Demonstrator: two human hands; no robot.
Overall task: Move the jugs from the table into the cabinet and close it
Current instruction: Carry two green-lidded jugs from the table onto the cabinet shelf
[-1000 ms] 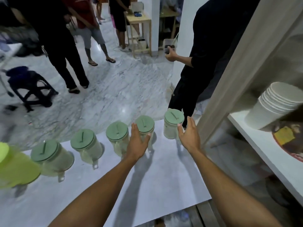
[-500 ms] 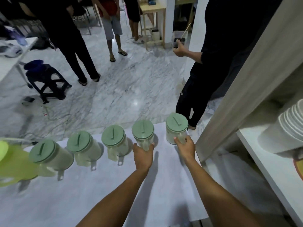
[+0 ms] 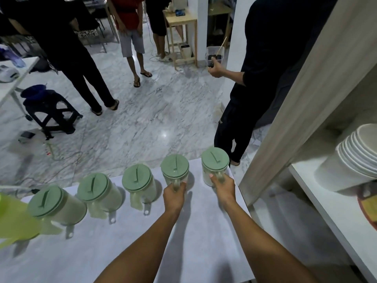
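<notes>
Fingers of both hands are wrapped around jug handles at the far right end of the table (image 3: pixel 204 231): the left hand (image 3: pixel 174 194) grips the handle of the second jug from the right (image 3: pixel 175 169), and the right hand (image 3: pixel 223 188) grips the handle of the rightmost jug (image 3: pixel 214 163), which stands just at the table's right corner. Both jugs sit upright on the tabletop, clear-bodied with pale green lids. To their left three more jugs of the same kind stand in a row along the far edge, the third jug (image 3: pixel 138 182), the fourth jug (image 3: pixel 98 193) and the fifth jug (image 3: pixel 53 205), their handles pointing toward the near side. A lime green jug (image 3: pixel 14 217) is cut off at the left border. Right of the table the cabinet (image 3: pixel 306 99) stands open, its white shelf (image 3: pixel 336 211) carrying a stack of white bowls (image 3: pixel 355 158). Beyond the table, on the marble floor (image 3: pixel 142 123), several people stand about, one in dark clothes (image 3: pixel 255 88) close to the cabinet's side.
</notes>
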